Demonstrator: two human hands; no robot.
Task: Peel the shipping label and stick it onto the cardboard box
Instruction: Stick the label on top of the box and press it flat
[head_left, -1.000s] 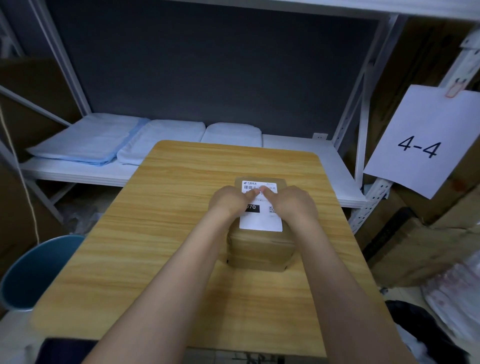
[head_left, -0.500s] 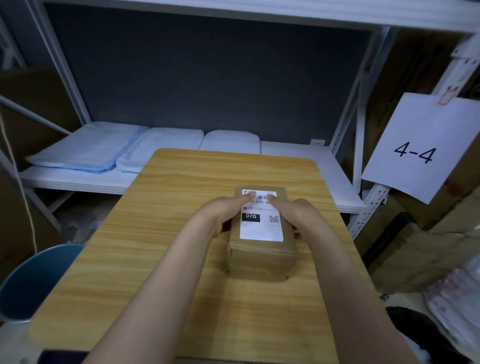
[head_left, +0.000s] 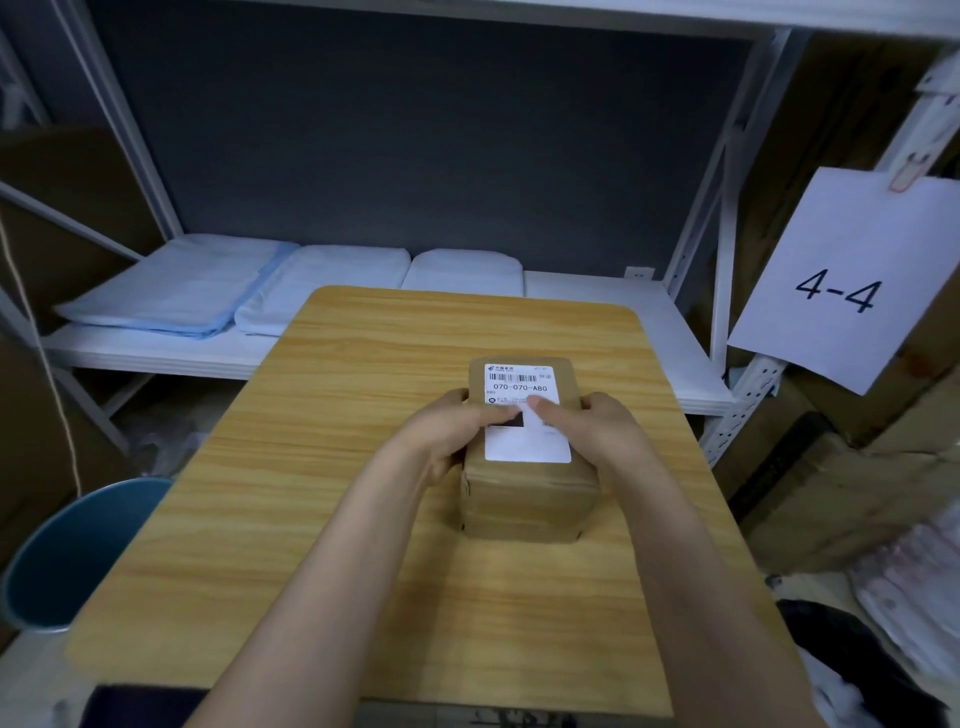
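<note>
Clasping the box (head_left: 530, 499) from both sides, left hand (head_left: 447, 434) and right hand (head_left: 597, 431) pressed thumbs onto the label (head_left: 527, 448), its long axis running away, barcode end farthest.

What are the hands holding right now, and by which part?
The cardboard box, by its two long sides: left hand on the left side, right hand on the right, both thumbs pressing the shipping label on top.

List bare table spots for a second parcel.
Widest bare patch: wooden table left of the cardboard box and left forearm, out to its left edge. A strip lies free between box and far edge. Narrow strip right of right forearm. Crowded centre: left hand and right hand grip the box.
</note>
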